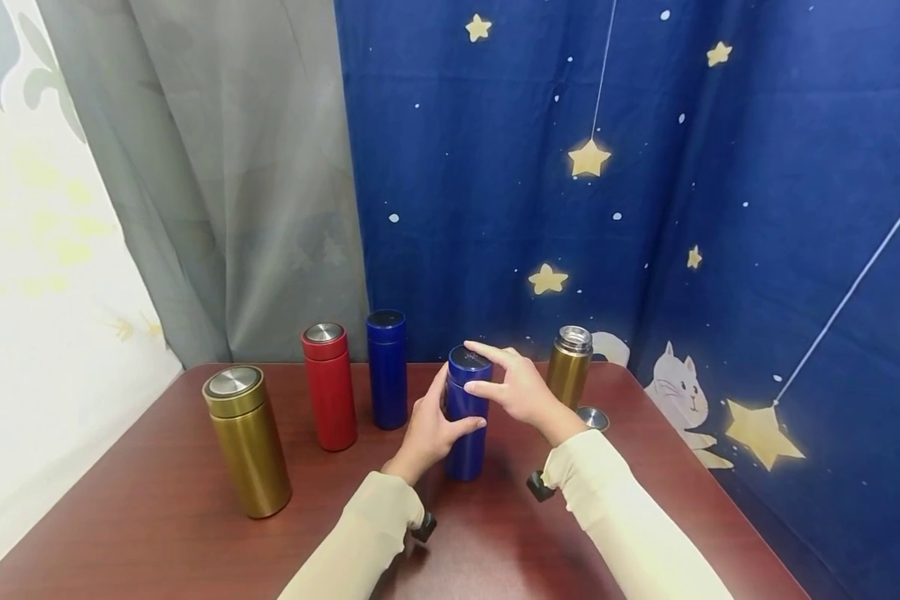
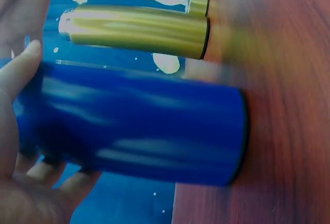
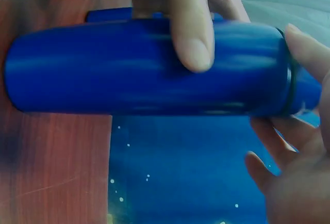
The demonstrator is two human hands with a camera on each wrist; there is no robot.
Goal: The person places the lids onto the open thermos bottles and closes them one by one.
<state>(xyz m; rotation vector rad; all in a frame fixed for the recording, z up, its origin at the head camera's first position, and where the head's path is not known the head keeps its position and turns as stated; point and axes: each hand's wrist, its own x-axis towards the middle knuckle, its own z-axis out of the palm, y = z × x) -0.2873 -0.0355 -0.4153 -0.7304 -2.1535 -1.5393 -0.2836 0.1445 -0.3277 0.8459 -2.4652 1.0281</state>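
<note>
One blue flask was held upright | left hand curled around it | right hand gripped its lid

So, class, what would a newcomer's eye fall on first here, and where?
In the head view, probably the blue starry curtain behind the table. Then the hands on a blue bottle near the middle. To its right, an uncapped gold bottle stands beside its lid.
</note>
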